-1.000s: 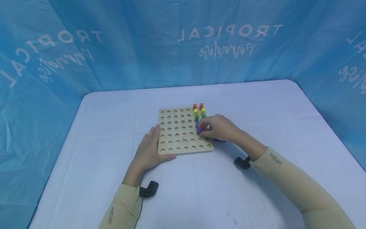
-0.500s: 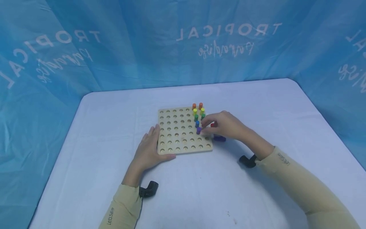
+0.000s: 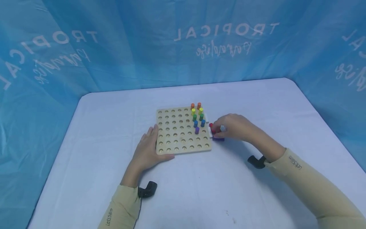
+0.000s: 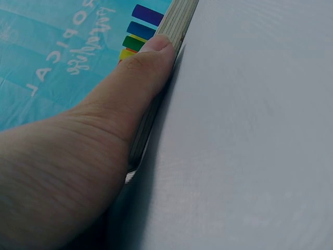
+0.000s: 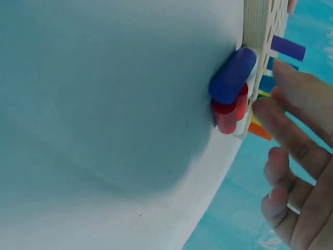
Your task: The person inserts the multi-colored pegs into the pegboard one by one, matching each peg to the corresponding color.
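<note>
A square wooden pegboard [image 3: 168, 140] lies on the table. My left hand [image 3: 145, 148] rests at its near left corner, fingers straight along the left side and thumb [image 4: 151, 52] against the near edge. Upright in its right-hand columns stand pairs of orange, yellow, green and blue pegs [image 3: 203, 123], plus one purple peg [image 3: 197, 130]. Beside the right edge, my right hand [image 3: 234, 127] hovers over loose pegs, thumb and fingers apart with nothing between them. Near it lie a loose purple peg [image 5: 231, 75] and red pegs [image 5: 225, 116].
A small white piece [image 3: 210, 132] sits at the board's right edge. White cloth covers the table [image 3: 188, 190], and a blue printed curtain [image 3: 143, 47] hangs around its back and sides. Each wrist carries a black camera mount [image 3: 147, 190].
My right hand has left the board and moved right to the loose pegs. A second blue peg now shows upright beside the first. The left hand stays put.
</note>
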A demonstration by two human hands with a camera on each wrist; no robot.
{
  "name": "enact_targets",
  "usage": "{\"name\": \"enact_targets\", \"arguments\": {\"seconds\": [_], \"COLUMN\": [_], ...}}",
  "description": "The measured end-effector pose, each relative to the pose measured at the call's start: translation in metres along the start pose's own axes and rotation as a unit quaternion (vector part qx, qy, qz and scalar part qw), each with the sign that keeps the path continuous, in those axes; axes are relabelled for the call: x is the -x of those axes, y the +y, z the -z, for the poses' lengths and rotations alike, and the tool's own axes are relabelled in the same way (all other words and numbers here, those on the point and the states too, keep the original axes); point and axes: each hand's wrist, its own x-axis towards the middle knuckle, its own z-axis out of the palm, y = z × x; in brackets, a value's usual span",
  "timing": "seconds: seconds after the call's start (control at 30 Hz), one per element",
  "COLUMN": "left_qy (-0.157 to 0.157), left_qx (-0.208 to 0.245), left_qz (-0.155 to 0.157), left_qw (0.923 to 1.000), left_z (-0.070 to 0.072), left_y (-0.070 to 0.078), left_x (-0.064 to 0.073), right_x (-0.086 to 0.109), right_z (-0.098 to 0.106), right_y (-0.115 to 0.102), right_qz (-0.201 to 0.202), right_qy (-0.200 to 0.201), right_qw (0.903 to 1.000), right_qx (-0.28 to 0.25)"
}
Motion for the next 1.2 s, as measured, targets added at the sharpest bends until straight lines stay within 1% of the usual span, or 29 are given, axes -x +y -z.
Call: {"name": "enact_targets", "arguments": {"seconds": [0.1, 0.4, 0.47, 0.67, 0.87, 1.03, 1.13, 1.2], "left_qy": [0.000, -0.001, -0.002, -0.005, -0.003, -0.004, -0.002, 0.000], "left_qx": [-0.001, -0.002, 0.000, 0.001, -0.001, -0.003, -0.005, -0.006], "left_qz": [0.000, -0.005, -0.001, -0.005, -0.007, -0.005, -0.007, -0.008], "left_qw": [1.0000, 1.0000, 1.0000, 1.0000, 1.0000, 1.0000, 1.0000, 0.9999], "left_z": [0.000, 0.001, 0.001, 0.002, 0.002, 0.001, 0.001, 0.001], "left_y": [-0.001, -0.001, -0.001, 0.001, 0.001, 0.000, 0.000, 0.000], "left_x": [0.000, 0.000, 0.000, 0.000, 0.000, 0.000, 0.000, 0.000], "right_x": [0.001, 0.003, 0.003, 0.001, 0.000, 0.002, 0.002, 0.001], "right_z": [0.000, -0.003, -0.005, -0.009, -0.009, -0.006, -0.003, -0.002], "right_y": [-0.005, -0.011, -0.011, -0.012, -0.009, -0.008, -0.008, -0.007], "right_qz": [-0.006, 0.004, 0.001, -0.015, -0.017, -0.009, -0.001, 0.006], "right_qy": [-0.011, -0.025, -0.027, -0.040, -0.038, -0.036, -0.023, -0.007], "right_qw": [0.9997, 0.9979, 0.9976, 0.9959, 0.9960, 0.9967, 0.9979, 0.9986], "right_qx": [0.020, 0.060, 0.064, 0.079, 0.080, 0.072, 0.061, 0.053]}}
